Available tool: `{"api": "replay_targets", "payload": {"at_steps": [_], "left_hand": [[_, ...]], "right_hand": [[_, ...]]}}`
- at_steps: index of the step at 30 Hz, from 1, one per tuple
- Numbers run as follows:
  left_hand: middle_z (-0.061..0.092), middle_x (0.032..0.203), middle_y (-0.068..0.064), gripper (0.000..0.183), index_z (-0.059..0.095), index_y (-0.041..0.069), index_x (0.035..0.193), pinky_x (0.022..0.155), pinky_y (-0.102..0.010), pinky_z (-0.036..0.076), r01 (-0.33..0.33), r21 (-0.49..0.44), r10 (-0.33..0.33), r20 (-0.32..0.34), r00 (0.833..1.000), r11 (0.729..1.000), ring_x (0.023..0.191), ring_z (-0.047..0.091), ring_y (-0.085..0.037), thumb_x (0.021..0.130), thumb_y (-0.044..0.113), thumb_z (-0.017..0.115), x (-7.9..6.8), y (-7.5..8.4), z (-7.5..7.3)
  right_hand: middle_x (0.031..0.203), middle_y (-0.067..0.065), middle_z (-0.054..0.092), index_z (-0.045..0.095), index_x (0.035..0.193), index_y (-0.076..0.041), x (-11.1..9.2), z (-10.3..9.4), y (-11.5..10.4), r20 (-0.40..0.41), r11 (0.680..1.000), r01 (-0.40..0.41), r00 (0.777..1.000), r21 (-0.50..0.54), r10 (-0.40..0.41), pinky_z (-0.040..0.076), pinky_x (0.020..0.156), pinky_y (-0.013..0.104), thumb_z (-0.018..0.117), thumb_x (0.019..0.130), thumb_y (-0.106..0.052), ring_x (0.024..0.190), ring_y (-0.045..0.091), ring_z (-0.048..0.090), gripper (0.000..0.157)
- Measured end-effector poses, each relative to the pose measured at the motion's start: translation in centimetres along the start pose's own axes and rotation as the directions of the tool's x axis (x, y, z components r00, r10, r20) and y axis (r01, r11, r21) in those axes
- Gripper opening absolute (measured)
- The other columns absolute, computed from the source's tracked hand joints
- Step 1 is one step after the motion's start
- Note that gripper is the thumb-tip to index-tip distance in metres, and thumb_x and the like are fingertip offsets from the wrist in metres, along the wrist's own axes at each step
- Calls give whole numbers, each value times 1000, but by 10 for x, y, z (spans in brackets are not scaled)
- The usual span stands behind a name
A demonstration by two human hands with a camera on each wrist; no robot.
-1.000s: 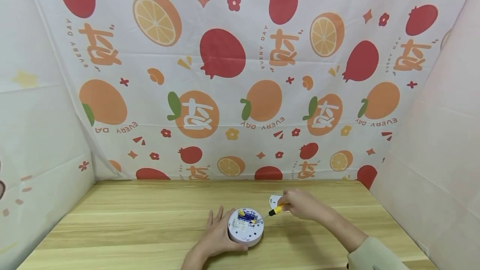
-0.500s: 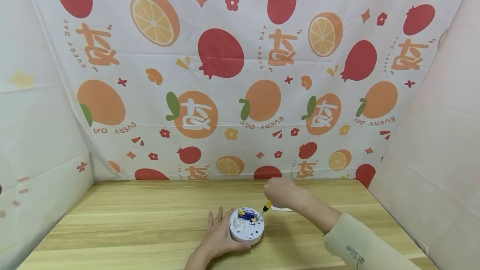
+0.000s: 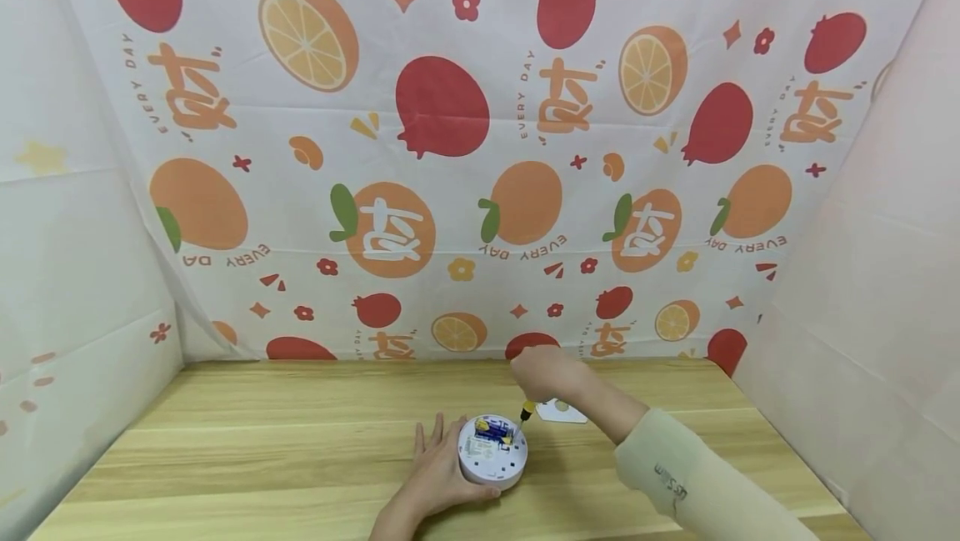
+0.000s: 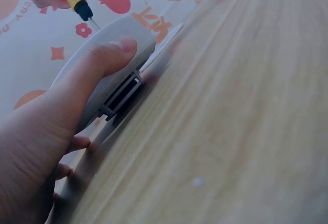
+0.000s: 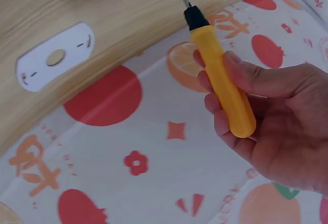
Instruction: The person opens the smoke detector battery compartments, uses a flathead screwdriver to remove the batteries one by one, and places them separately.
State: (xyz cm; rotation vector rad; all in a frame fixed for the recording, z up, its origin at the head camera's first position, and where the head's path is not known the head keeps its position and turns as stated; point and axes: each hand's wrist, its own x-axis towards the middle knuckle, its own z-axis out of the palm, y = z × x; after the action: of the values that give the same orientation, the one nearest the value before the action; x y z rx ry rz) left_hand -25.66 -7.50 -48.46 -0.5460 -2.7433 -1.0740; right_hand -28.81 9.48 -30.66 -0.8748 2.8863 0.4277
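Observation:
A round white battery device (image 3: 487, 471), possibly a smoke detector, lies on the wooden table with its open compartment upward. Blue-and-yellow batteries (image 3: 491, 431) sit in that compartment. My left hand (image 3: 438, 474) grips the device by its side, the thumb along the near rim; the left wrist view shows the thumb pressed on the device's wall (image 4: 138, 33). My right hand (image 3: 551, 374) holds a screwdriver (image 5: 223, 78) by its yellow handle, thumb on one side and fingers curled round the other. Its metal shaft reaches down to the compartment's right end; the tip is too small to make out.
A flat white mounting plate (image 5: 36, 70) with a round hole in its middle lies on the table, behind and right of the device. The wooden table (image 3: 300, 441) ends at a fruit-printed cloth (image 3: 450, 291) at the back, with pale cloth at both sides.
My right hand has moved left and away from me, bringing the screwdriver from a slanted to a steeper stance over the compartment. The left hand and the device have stayed nearly still.

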Motion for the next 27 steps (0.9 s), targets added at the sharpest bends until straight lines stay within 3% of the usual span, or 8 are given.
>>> {"api": "replay_targets", "payload": {"at_steps": [3,6,10,15,18,21,27], "left_hand": [[36,134,-32,120,34,-8,134,102,-61,-5,13,-6,-13,14,1000,1000,129,12,-50,51,68,75,0,1,0],[35,134,-33,121,33,-9,134,102,-61,-5,15,-10,-15,13,1000,1000,129,12,-50,51,68,74,0,1,0],[37,133,-32,120,34,-9,134,103,-61,-5,3,-9,-4,-7,1000,1000,129,14,-51,50,66,75,0,1,0],[38,133,-31,120,35,-8,134,102,-61,-5,-2,-3,2,-12,1000,1000,129,14,-50,50,66,76,-1,-2,0],[37,134,-31,119,35,-8,134,102,-61,-5,2,-8,-2,-8,1000,1000,129,13,-50,50,66,76,-2,-3,0],[37,134,-31,119,35,-8,134,102,-61,-5,2,-14,-2,-10,1000,1000,129,13,-50,50,65,76,-3,-3,0],[39,133,-29,119,35,-8,134,103,-61,-5,-13,-6,13,-19,1000,1000,129,14,-50,50,65,76,-1,-4,2]], "right_hand": [[48,-4,31,51,59,-10,-2,6,11,11,992,-4,1000,123,2,22,39,17,61,83,-1,42,9,25,27],[47,-8,37,54,53,-9,-6,15,22,-15,976,30,1000,217,-27,26,40,16,64,80,0,42,5,28,30],[59,-7,58,70,66,-8,-16,32,39,-101,938,125,990,323,-97,43,49,18,71,76,0,51,4,45,13],[68,-8,59,74,77,-7,-25,60,58,-190,876,225,969,427,-157,43,54,20,69,77,1,60,3,45,9],[71,-6,58,74,84,-5,-28,79,68,-226,812,270,958,517,-175,41,54,19,68,78,2,62,2,43,11],[73,-2,60,74,87,-2,-29,100,75,-245,720,287,955,632,-165,41,53,19,66,78,4,62,3,43,13],[82,3,65,72,91,4,-33,136,82,-231,534,239,969,811,-83,42,57,18,66,79,1,69,6,49,13]]}}
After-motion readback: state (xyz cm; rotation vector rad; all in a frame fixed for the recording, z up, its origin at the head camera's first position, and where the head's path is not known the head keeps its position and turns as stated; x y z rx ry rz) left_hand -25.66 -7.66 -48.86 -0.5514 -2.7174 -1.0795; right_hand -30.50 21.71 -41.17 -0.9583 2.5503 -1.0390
